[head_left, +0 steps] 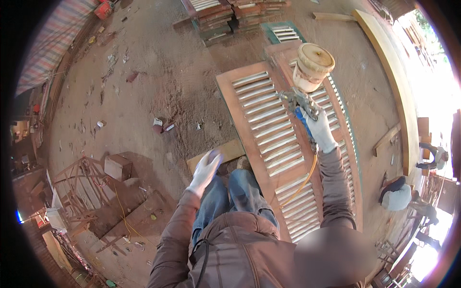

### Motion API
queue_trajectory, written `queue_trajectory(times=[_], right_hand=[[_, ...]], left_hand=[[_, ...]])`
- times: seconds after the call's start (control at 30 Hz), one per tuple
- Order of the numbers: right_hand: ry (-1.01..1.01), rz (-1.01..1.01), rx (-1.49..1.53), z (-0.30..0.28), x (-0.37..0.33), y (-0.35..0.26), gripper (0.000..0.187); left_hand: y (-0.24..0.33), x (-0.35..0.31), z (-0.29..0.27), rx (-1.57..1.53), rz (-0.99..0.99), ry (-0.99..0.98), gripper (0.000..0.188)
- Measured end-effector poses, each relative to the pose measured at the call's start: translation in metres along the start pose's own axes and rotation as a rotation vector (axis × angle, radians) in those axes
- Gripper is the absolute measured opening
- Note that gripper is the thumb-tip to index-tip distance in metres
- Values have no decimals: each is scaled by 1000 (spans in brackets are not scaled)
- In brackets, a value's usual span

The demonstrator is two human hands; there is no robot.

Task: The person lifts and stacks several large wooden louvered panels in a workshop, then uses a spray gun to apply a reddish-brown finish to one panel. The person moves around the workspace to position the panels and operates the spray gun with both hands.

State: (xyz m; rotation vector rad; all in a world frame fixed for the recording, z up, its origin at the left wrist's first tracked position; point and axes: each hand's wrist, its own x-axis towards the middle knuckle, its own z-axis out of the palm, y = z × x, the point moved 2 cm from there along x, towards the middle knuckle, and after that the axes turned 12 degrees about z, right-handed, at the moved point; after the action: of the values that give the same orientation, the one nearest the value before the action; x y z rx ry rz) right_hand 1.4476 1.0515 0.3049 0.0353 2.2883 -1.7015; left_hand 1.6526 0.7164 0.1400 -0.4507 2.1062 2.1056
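Note:
My right hand (320,129), in a white glove, is closed round the handle of a metal spray gun (300,103) with a blue part by the grip. A white, paint-stained cup with a tan lid (309,72) sits on top of the gun, and a yellow hose (307,177) trails down from it. Beneath lies a brown wooden louvered shutter (249,113) with whitish slats. More louvered panels overlap it on the right. My left hand (206,170), also gloved, hovers by my knees, fingers stretched out and slightly blurred, holding nothing visible.
Stacked shutters (211,19) stand at the far side. A wooden board (225,153) lies by my knees. A long timber beam (394,77) runs along the right, with people (396,194) beyond it. A wooden frame (81,182) and a box (118,166) are at left.

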Motion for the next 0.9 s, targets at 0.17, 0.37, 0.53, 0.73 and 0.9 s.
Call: queue_trajectory(times=[0.17,0.37,0.53,0.73,0.9], right_hand=[[113,-13,-117,6,75,13,28],[-53,119,278,86,142,38,20],[-101,179,202,110,174,57,23],[110,162,-4,48,202,53,30],[423,26,-227,-52,240,66,31]], left_hand=[[-96,-152,-145,506,-363,202,48],[-159,-387,-211,-412,-828,1079,30],[-142,-416,-162,-483,-897,1070,32],[-142,-380,-126,-60,-628,545,27],[-145,-354,-125,-95,-778,639,25]])
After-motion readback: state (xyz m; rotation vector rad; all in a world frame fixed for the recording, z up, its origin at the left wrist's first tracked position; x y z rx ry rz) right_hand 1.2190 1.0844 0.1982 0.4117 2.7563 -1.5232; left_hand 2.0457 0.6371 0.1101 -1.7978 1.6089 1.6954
